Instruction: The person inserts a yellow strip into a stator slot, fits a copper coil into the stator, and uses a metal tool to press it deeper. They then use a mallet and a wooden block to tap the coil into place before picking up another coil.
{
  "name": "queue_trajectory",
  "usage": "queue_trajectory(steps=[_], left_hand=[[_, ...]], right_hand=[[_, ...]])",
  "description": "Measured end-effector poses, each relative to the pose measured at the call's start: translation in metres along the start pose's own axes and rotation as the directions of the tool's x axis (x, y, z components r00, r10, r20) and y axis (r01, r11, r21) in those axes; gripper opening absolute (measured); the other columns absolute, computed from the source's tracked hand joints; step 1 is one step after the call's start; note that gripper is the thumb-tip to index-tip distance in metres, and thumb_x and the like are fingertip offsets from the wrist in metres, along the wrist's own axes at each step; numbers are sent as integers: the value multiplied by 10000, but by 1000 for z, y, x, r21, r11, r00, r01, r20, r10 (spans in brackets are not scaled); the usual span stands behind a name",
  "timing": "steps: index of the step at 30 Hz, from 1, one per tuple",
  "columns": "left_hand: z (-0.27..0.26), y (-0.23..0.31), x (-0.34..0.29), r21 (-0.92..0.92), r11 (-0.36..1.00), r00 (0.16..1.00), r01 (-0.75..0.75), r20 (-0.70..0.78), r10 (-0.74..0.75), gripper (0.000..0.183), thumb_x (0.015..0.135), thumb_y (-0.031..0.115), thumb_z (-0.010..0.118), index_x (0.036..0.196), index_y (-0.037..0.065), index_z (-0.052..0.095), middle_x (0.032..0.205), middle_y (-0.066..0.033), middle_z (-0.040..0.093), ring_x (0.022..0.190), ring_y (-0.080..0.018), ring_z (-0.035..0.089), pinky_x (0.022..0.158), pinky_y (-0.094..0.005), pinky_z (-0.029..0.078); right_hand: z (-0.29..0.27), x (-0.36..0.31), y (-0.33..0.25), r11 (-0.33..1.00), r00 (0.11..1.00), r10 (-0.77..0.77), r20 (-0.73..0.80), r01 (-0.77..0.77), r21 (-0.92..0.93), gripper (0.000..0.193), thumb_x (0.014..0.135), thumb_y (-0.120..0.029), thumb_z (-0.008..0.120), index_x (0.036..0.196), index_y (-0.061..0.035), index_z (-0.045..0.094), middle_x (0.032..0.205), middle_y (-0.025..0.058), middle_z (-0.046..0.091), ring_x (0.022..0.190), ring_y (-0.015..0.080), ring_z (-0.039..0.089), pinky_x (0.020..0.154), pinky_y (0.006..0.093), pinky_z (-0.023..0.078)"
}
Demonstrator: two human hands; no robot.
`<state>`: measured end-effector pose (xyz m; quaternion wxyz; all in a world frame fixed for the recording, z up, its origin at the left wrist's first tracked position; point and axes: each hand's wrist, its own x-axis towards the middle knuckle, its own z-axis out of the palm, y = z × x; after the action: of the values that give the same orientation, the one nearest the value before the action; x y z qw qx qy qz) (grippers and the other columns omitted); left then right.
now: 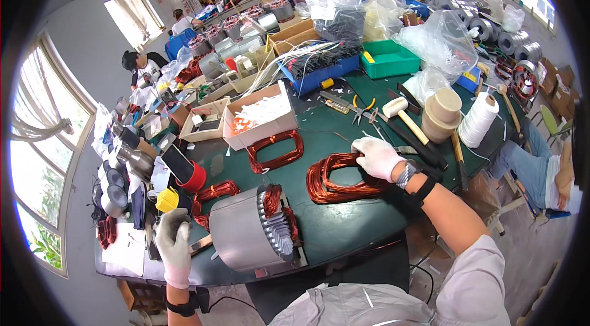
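A white-gloved hand, my right hand (378,157), is closed at the upper right edge of a thick copper wire coil (319,183) lying on the green table. My left hand (174,245), also gloved, is held left of a grey motor stator (246,232); its fingers are loosely bent and apart, with nothing visible in them. White slot liners and red-brown windings show at the stator's right end. Beyond it lies a second copper coil (276,150), oblong and tied. A smaller bound coil (216,192) sits behind the stator. Yellow strips (167,199) stand just beyond my left hand.
A cardboard box (261,118) of white and orange pieces stands beyond the coils. Pliers (358,115), a white mallet (405,118), a cream cylinder (441,114) and a white thread cone (479,120) line the right side. Green and blue bins sit farther back. Other people sit around the room.
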<state>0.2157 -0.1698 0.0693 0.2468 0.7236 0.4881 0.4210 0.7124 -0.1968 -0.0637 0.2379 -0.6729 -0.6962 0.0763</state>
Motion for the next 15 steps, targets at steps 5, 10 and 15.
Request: queue_trajectory(steps=[5, 10, 15], left_hand=[[-4, -24, -14, -94, 989, 992, 115, -41, -119, 237, 966, -44, 536, 1170, -39, 656, 983, -55, 647, 888, -116, 619, 828, -263, 520], [9, -65, -46, -128, 958, 964, 258, -27, -263, 226, 985, -36, 552, 1186, -35, 656, 1017, -51, 668, 899, -94, 617, 821, -243, 511], [40, -111, -80, -143, 944, 954, 298, 24, -298, 215, 973, -41, 567, 1167, -76, 650, 1078, -81, 694, 1033, -141, 627, 968, -285, 496]], right_hand=[[-26, 14, 6, 949, 987, 86, 139, -124, 291, 257, 897, -170, 626, 1066, -8, 733, 999, 196, 743, 1015, 349, 707, 931, 432, 547], [-23, 21, 4, 972, 966, 96, 241, -143, 185, 276, 877, -203, 652, 1063, -18, 739, 1005, 199, 744, 1025, 342, 712, 928, 421, 549], [-19, 23, -4, 991, 974, 77, 212, -99, 95, 229, 836, -214, 706, 978, -35, 719, 990, 182, 737, 985, 358, 700, 888, 437, 545]])
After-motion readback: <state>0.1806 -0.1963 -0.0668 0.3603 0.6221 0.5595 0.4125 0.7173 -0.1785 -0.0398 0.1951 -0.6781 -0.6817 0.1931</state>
